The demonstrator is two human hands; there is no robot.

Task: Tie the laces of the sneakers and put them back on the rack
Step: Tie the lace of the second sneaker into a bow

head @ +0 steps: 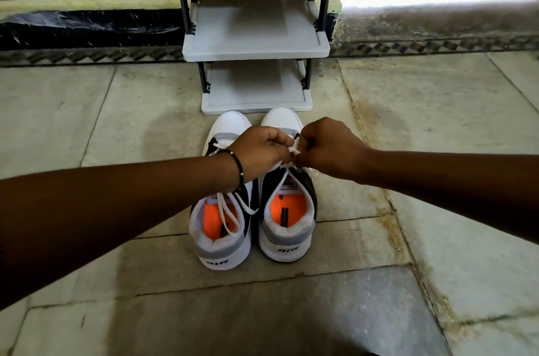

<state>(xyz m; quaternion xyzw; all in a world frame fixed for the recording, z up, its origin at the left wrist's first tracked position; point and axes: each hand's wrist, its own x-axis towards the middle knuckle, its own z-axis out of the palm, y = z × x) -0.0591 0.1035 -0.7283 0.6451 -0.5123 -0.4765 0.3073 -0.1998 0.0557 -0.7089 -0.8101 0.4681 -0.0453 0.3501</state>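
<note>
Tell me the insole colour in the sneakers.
Bright orange insoles, clearest in the head view.

two white sneakers (253,195) stand side by side, heels nearest, toes touching the grey rack (256,43).

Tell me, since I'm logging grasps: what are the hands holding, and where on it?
Both the left hand and right hand pinch the white lace of the right sneaker above its tongue.

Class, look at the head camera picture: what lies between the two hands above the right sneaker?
In the head view, a pinched white shoelace bridges the small gap between the left hand and right hand, over the right white-and-black sneaker.
</note>
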